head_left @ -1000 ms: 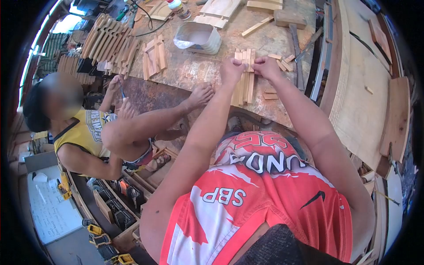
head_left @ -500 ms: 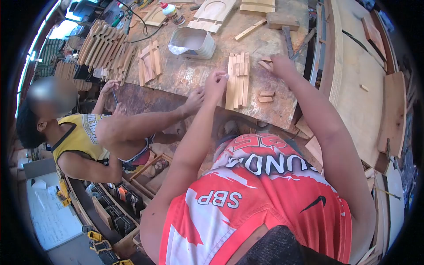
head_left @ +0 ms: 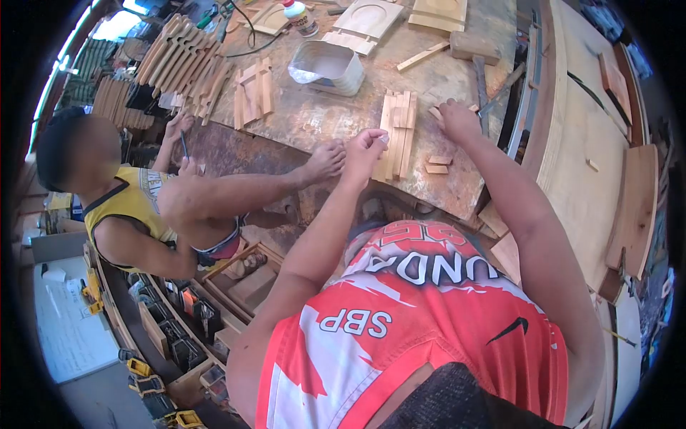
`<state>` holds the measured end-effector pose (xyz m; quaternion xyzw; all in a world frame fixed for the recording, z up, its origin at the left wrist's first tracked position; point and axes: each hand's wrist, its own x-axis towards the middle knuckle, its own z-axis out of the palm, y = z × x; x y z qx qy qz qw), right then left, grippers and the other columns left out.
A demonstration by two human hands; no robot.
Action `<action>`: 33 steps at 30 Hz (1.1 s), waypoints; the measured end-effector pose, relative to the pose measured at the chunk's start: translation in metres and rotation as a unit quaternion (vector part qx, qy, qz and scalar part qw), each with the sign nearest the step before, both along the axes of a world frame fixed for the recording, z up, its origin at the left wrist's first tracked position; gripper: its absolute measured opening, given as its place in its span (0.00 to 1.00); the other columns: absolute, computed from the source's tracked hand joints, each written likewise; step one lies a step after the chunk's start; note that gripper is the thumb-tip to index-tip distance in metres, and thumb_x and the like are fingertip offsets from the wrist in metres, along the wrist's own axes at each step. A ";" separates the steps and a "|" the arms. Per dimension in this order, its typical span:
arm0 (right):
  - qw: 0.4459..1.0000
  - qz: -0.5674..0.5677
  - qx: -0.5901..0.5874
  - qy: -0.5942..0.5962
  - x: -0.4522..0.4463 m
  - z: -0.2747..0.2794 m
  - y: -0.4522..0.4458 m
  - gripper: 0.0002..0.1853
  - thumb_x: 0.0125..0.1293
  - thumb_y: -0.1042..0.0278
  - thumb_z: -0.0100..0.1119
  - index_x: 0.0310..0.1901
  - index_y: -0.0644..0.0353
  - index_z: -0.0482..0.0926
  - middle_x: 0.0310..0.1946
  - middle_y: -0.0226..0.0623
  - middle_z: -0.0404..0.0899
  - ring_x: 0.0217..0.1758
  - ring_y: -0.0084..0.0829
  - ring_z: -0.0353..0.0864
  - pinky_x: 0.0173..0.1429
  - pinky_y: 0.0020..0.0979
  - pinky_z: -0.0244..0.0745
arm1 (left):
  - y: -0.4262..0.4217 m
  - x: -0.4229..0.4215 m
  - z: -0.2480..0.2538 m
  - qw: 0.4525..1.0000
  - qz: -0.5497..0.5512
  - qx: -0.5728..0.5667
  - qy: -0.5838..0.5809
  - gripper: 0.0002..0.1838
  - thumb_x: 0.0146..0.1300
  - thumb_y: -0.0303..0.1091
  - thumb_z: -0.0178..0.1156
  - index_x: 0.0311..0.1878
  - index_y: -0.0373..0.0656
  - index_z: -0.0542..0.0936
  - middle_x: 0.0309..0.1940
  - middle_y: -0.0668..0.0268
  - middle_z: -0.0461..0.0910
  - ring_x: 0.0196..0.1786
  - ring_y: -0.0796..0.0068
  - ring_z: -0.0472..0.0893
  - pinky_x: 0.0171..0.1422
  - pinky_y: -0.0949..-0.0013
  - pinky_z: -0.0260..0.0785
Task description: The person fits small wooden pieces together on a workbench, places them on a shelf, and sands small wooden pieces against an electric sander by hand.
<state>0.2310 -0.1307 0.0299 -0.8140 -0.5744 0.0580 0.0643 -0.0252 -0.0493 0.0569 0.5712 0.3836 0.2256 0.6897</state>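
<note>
My left hand (head_left: 366, 156) is closed in a pinch beside the near left edge of a stack of light wooden strips (head_left: 397, 136). Something small and whitish shows at its fingertips, too small to name. To the right of the stack, my right hand (head_left: 459, 123) has its fingers curled down over a small wooden block (head_left: 435, 112) on the workbench (head_left: 343, 118); the fingers partly hide it. Between the right forearm and the stack lies a pair of small wooden blocks (head_left: 437, 165).
A metal tub (head_left: 343, 77), a glue bottle (head_left: 300, 19) and a mallet (head_left: 477, 53) stand or lie farther back. Slatted wooden pieces (head_left: 254, 93) lie left. A seated person (head_left: 136, 207) rests a foot against the bench edge near my left hand.
The view has shifted, so the bench sits farther right and lower. My right hand has moved left over the small wooden block, covering more of it. My left hand stays pinched by the stack.
</note>
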 end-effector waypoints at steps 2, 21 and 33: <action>1.000 -0.009 0.003 0.008 0.003 -0.004 0.003 0.18 0.58 0.60 0.66 0.48 0.56 0.79 0.45 0.43 0.79 0.48 0.45 0.81 0.51 0.42 0.77 | -0.002 0.002 0.000 1.000 -0.003 -0.013 -0.017 0.10 0.67 0.30 0.58 0.49 0.39 0.77 0.29 0.71 0.77 0.28 0.87 0.72 0.31 0.80 0.63; 0.806 -0.002 0.096 0.583 -0.015 0.069 -0.016 0.14 0.65 0.65 0.63 0.47 0.64 0.78 0.33 0.31 0.79 0.32 0.20 0.78 0.31 0.24 0.75 | 0.030 0.030 0.014 0.996 -0.014 0.086 0.004 0.13 0.68 0.30 0.57 0.53 0.37 0.79 0.43 0.68 0.82 0.42 0.82 0.80 0.45 0.75 0.72; 0.891 0.047 0.019 0.450 0.003 0.027 -0.018 0.17 0.61 0.64 0.64 0.47 0.65 0.79 0.38 0.41 0.83 0.39 0.29 0.82 0.44 0.32 0.77 | 0.080 0.045 -0.014 0.966 -0.130 0.118 0.190 0.11 0.67 0.33 0.58 0.47 0.37 0.82 0.32 0.70 0.81 0.31 0.85 0.75 0.35 0.75 0.70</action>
